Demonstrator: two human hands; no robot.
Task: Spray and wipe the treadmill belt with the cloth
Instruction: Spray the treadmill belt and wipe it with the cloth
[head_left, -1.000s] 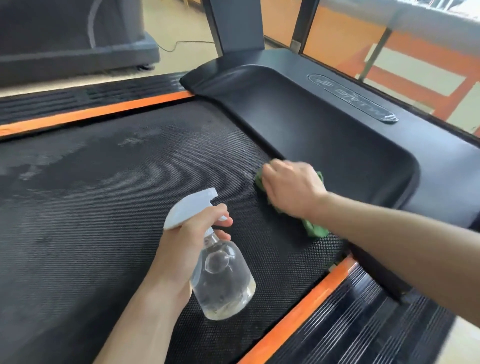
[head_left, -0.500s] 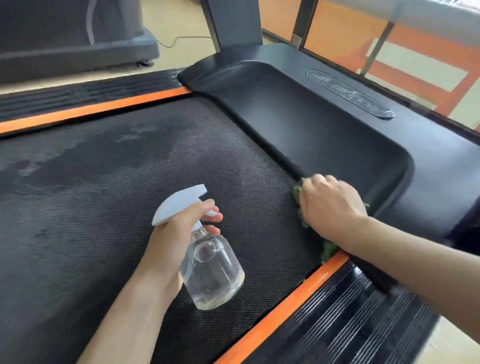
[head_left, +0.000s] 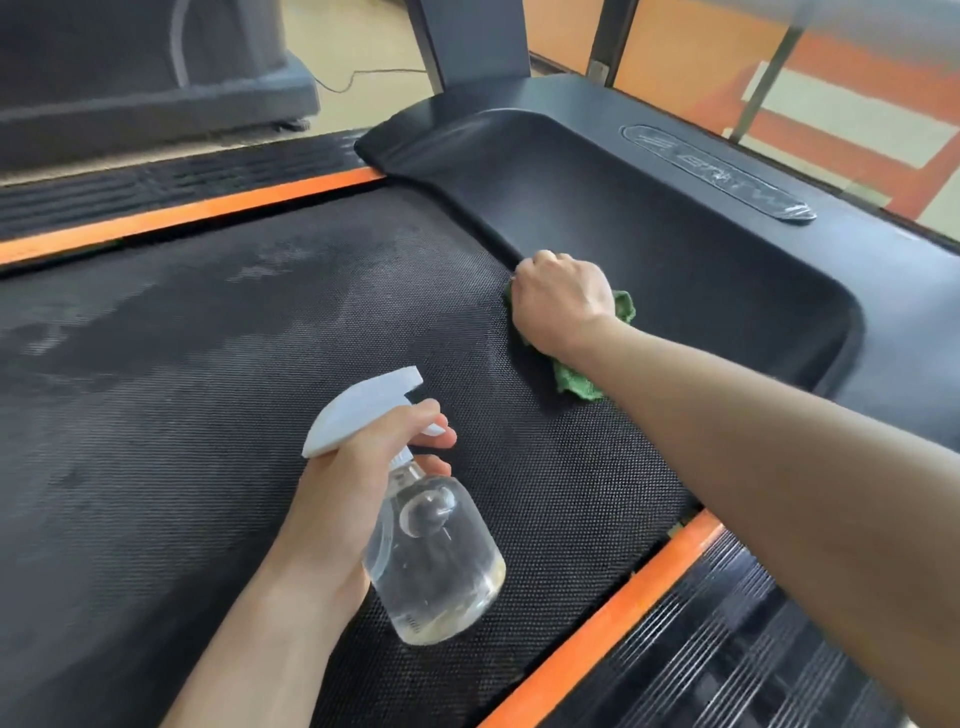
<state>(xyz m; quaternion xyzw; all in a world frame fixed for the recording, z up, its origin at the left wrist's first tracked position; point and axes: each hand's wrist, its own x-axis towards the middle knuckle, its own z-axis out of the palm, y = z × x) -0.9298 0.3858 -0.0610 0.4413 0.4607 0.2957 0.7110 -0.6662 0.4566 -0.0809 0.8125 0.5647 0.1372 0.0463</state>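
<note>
The left hand (head_left: 358, 488) is gripping the neck of a clear spray bottle (head_left: 431, 561), fingers (head_left: 434, 439) curling round its white trigger, above the treadmill belt (head_left: 208, 415). The orange side strip (head_left: 597, 618) is bordering the belt just to the right. Farther on, the right hand (head_left: 563, 304) is pressing a green cloth (head_left: 574, 384) onto the belt, fingers curling over it, touching the black motor cover (head_left: 675, 249) edge. Bare belt is stretching leftward.

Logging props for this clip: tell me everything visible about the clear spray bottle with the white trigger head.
The clear spray bottle has a rounded, see-through body that looks like plastic or glass, holding clear liquid, and a white plastic trigger head, nozzle pointing up-left. It is tilted above the black textured treadmill belt, not resting on it. The left hand grips its neck, fingers curled round the trigger.
</note>
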